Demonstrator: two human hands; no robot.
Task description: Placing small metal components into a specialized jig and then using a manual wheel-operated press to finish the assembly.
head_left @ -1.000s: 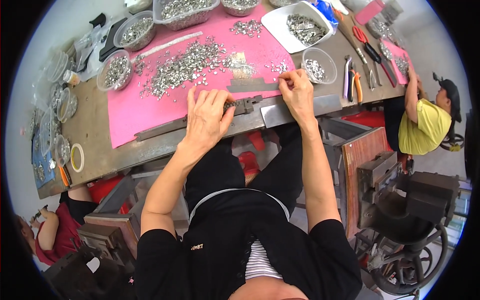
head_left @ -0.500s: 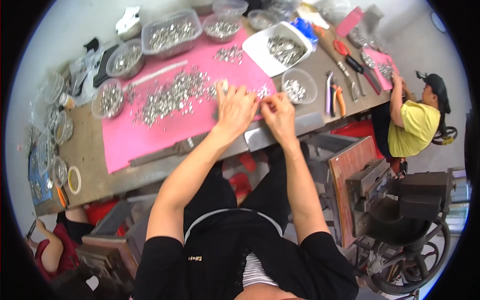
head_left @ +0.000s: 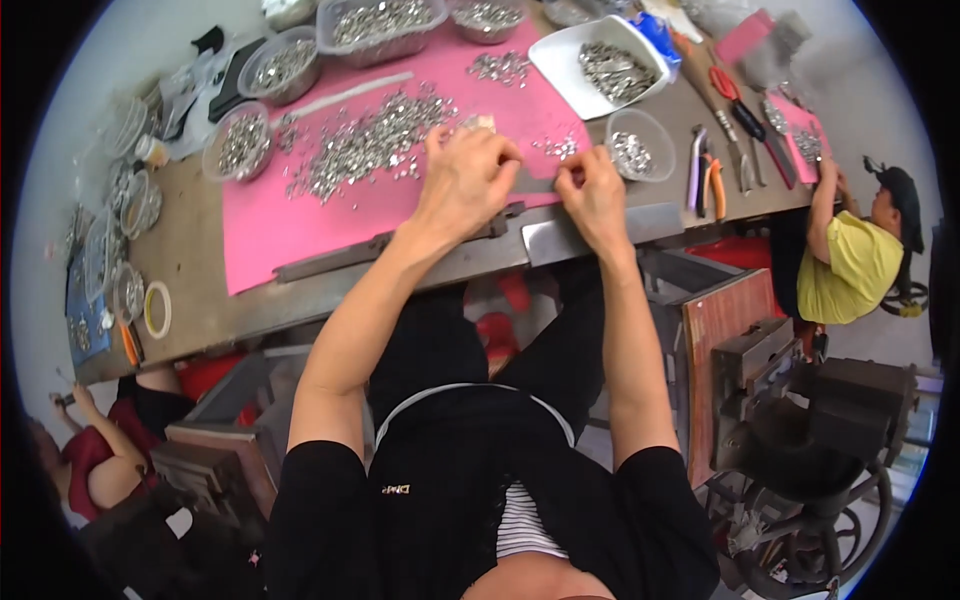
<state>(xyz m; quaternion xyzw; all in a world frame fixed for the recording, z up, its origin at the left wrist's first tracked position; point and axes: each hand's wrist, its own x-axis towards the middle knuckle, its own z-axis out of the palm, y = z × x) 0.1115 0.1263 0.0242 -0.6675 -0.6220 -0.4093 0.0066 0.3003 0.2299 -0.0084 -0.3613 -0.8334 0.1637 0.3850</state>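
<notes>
My left hand [head_left: 466,178] hovers over the front part of a pink sheet [head_left: 255,240], thumb and forefinger curled together. Whatever is between them is too small to make out. To its right, my right hand [head_left: 597,198] is closed in a pinch at the sheet's right corner, near a few loose silvery pieces [head_left: 562,146]. I cannot tell what it pinches. Beyond my left hand spreads a large scatter of small shiny metal pieces [head_left: 375,140], with a smaller pile [head_left: 500,68] farther back. A round clear tub [head_left: 668,158] with more pieces stands beside my right hand.
Clear tubs of metal pieces, including a rectangular one [head_left: 380,45], line the back. A white scoop-shaped tray [head_left: 560,70] sits back right, with pliers [head_left: 713,190] nearby. A dark metal bar [head_left: 335,262] lies along the front edge. A person in yellow [head_left: 855,265] works at right, another at far left.
My hands were almost touching at the fingertips and are now apart, the right one farther right. The whole view has shifted, with the table appearing slightly higher and to the right.
</notes>
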